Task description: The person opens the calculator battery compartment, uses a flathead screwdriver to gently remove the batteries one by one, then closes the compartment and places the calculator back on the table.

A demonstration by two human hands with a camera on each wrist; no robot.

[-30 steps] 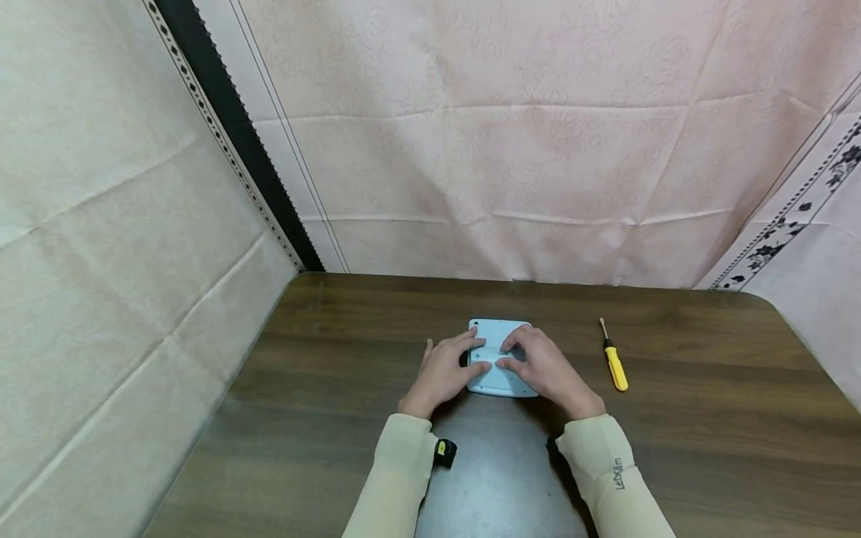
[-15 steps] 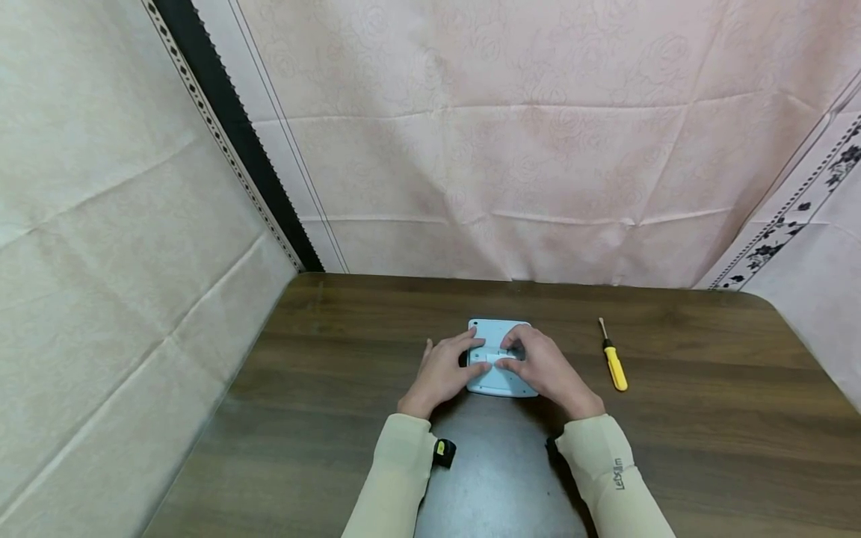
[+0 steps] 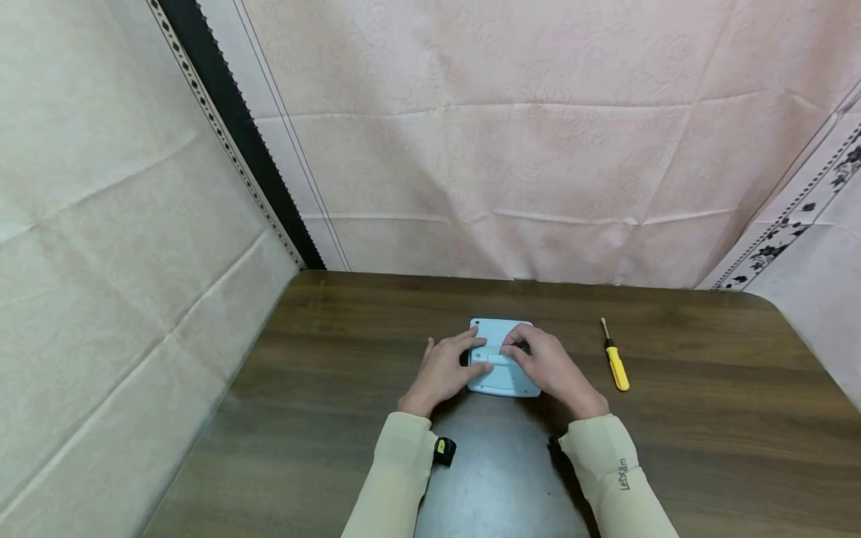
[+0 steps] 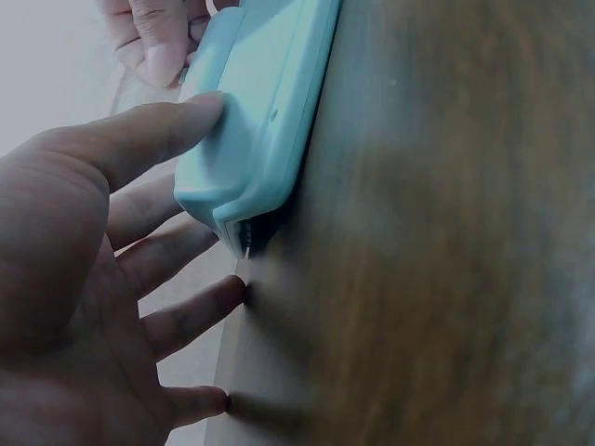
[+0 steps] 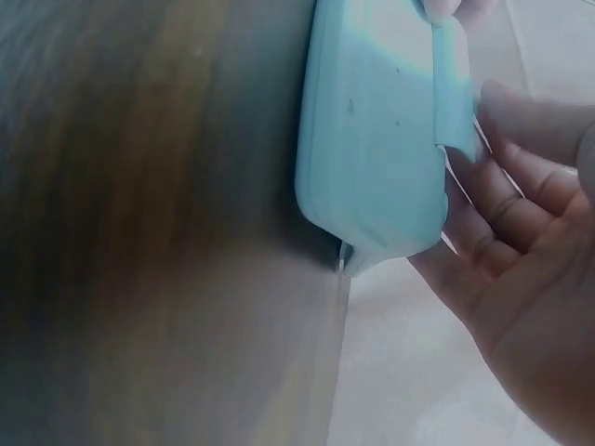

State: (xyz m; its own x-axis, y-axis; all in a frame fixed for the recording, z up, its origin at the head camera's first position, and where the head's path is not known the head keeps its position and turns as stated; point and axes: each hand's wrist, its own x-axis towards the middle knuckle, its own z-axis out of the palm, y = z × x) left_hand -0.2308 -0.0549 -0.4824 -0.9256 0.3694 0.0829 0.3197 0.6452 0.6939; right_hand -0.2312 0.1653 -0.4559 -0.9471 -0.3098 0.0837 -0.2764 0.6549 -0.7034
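Both sleeves (image 3: pixel 395 469) are cream, the right one printed with dark lettering (image 3: pixel 623 474).

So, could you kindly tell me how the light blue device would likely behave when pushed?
The light blue device is probably stiff, since it looks like smooth moulded plastic. Lying low and broad on the table, it would likely slide rather than roll or tip.

Right hand (image 3: pixel 548 366) is hiding part of blue device (image 3: pixel 504 383) | left wrist view is blurring tabletop (image 4: pixel 446 279) | head view's bottom edge is cutting off 2 sleeves (image 3: pixel 393 478)
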